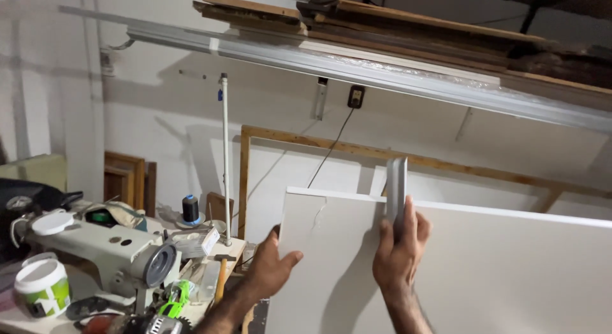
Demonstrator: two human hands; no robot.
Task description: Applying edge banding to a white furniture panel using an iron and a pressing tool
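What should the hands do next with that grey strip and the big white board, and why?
Probably lower the strip onto the board's top edge. The right hand holds it upright, sticking up above that edge, not seated along it, while the left hand grips the board's left edge, steadying it.

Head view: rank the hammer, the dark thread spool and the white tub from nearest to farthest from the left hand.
From the left hand:
1. Hammer, just left of it on the bench.
2. Dark thread spool, farther left and higher up.
3. White tub, at the far left edge.
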